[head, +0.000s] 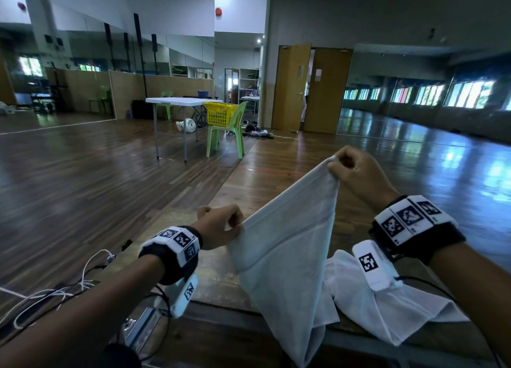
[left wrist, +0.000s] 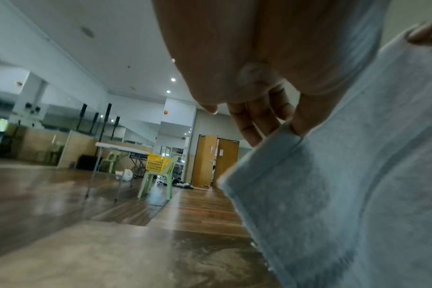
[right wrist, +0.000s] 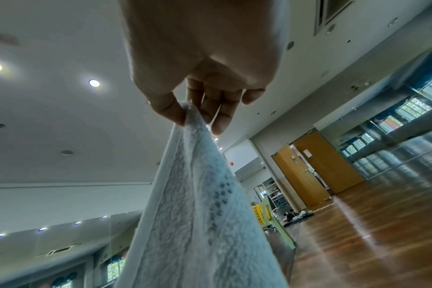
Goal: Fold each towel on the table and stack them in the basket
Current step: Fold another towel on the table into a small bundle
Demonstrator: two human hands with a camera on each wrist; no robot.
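**Towel held slanting, right corner high**

The left hand [head: 218,225] and right hand [head: 356,174] each pinch a top corner of the towel [head: 287,257]. Its held edge climbs from near-left to far-right, and the rest hangs below both grips onto the table [head: 215,273]. Levelling looks like the left hand's job. A second towel [head: 387,312] lies at the right.

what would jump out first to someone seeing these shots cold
First, the pale grey towel held up in the foreground, its top edge slanting: the right hand pinches one corner high, the left hand pinches the other lower down. Next, a second white towel lies crumpled on the wooden table under the right wrist. Farther back, a bright yellow basket sits on a green chair beside a white folding table.
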